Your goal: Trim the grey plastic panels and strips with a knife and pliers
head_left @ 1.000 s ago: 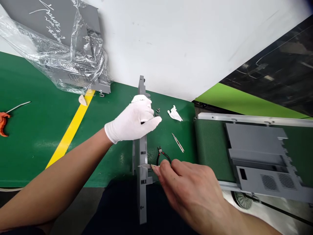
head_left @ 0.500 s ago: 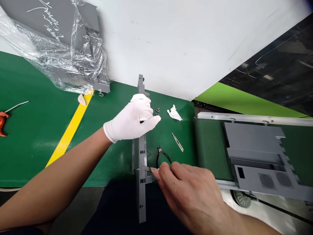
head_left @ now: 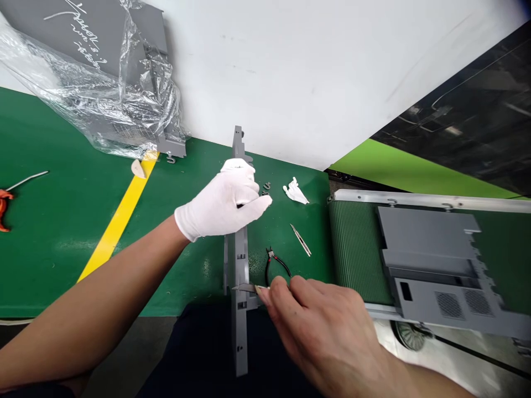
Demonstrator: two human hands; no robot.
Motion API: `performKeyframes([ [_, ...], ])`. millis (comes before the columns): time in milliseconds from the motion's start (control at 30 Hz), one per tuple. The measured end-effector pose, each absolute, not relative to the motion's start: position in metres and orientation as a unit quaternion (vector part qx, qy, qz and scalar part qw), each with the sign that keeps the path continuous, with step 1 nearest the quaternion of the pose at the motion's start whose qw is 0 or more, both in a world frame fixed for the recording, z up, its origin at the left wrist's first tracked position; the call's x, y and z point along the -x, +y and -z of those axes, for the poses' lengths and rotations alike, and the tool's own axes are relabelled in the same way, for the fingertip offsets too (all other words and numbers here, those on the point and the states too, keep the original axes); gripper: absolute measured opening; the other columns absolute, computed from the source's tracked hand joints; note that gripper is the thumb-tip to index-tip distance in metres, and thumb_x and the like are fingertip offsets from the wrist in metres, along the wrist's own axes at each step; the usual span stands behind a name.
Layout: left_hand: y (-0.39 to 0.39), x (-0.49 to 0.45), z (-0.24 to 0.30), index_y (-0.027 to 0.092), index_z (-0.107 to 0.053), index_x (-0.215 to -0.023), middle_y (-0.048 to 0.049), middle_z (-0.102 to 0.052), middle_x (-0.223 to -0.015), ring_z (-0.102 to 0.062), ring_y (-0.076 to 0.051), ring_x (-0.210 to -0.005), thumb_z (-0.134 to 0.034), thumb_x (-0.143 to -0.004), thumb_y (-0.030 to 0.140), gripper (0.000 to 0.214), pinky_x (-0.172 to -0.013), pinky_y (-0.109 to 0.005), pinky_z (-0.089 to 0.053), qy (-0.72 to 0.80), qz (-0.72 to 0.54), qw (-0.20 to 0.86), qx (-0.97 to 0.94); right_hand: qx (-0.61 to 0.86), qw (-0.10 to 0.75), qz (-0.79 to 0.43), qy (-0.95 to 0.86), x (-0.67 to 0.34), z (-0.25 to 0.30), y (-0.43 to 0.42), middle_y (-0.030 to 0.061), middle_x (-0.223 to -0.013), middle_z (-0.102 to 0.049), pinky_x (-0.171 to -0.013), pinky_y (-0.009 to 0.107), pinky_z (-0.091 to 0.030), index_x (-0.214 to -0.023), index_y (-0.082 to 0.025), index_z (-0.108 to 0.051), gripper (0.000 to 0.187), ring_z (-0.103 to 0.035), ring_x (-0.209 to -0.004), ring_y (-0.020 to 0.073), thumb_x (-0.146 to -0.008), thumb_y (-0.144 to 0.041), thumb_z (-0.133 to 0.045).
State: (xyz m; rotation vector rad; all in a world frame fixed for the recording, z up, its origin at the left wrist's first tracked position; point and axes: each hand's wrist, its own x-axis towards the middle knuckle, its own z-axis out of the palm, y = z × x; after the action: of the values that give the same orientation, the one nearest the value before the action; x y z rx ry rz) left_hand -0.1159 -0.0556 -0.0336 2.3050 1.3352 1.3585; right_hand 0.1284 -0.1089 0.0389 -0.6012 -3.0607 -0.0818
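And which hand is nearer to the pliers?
Right. The right hand is just below the pliers in the picture; the left hand is farther off, above and to their left.

Free gap btwn slim tool [head_left: 300, 240] & conveyor [head_left: 359, 254]; pliers [head_left: 271, 254] block fwd of R hand [head_left: 319, 320].

Hands, two: left hand [head_left: 226, 200], right hand [head_left: 321, 318]. Gray panels, three: held panel [head_left: 241, 342], plastic-wrapped panel [head_left: 150, 27], conveyor panel [head_left: 429, 226]. Singly represented: hand-held blade [head_left: 247, 287], pliers [head_left: 271, 254], slender pale tool [head_left: 301, 241], orange-handled tool [head_left: 3, 205], beige wedge [head_left: 138, 169], yellow stripe [head_left: 122, 221], ribbed conveyor [head_left: 354, 249]. Small dark hooks [head_left: 267, 186] by the glove: apparently two, partly hidden.
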Motion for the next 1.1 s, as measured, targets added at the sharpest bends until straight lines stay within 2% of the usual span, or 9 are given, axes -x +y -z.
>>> performKeyframes([
  [300,-0.0540,0.1178,0.0371,0.021,-0.023,-0.054,0.0027,-0.028,-0.049,-0.027,-0.017,-0.059,-0.049,-0.100,0.032,0.054,-0.081,-0.042,-0.039,0.449,-0.449,0.077,-0.768,0.190,0.006,0.030,-0.981,-0.1285,-0.0392,-0.1103,0.0006,-0.067,-0.058,-0.053,0.040,-0.022,-0.096,-0.020,-0.062,0.017,-0.048,-0.052,0.0182,-0.106,-0.028,-0.051],
  [533,-0.0547,0.1149,0.0340,0.020,-0.023,-0.055,0.0028,-0.029,-0.049,-0.029,-0.017,-0.062,-0.049,-0.099,0.026,0.051,-0.083,-0.041,-0.038,0.444,-0.449,0.067,-0.772,0.186,0.014,0.040,-0.982,-0.1303,-0.0389,-0.1087,0.0006,-0.066,-0.058,-0.054,0.039,-0.021,-0.096,-0.019,-0.062,0.017,-0.047,-0.052,0.0186,-0.105,-0.028,-0.051],
  [867,-0.0537,0.1151,0.0347,0.021,-0.022,-0.055,0.0030,-0.028,-0.050,-0.028,-0.017,-0.062,-0.048,-0.099,0.027,0.051,-0.083,-0.042,-0.038,0.446,-0.441,0.064,-0.776,0.181,0.019,0.035,-0.983,-0.1315,-0.0381,-0.1072,-0.0004,-0.065,-0.055,-0.054,0.039,-0.019,-0.094,-0.019,-0.061,0.015,-0.044,-0.051,0.0180,-0.104,-0.027,-0.053],
  [1100,-0.0533,0.1154,0.0355,0.021,-0.021,-0.055,0.0031,-0.026,-0.050,-0.027,-0.017,-0.062,-0.049,-0.098,0.027,0.052,-0.083,-0.041,-0.039,0.444,-0.444,0.070,-0.775,0.173,0.012,0.030,-0.984,-0.1328,-0.0369,-0.1093,0.0002,-0.066,-0.056,-0.054,0.039,-0.020,-0.093,-0.019,-0.061,0.018,-0.047,-0.053,0.0175,-0.106,-0.027,-0.052],
])
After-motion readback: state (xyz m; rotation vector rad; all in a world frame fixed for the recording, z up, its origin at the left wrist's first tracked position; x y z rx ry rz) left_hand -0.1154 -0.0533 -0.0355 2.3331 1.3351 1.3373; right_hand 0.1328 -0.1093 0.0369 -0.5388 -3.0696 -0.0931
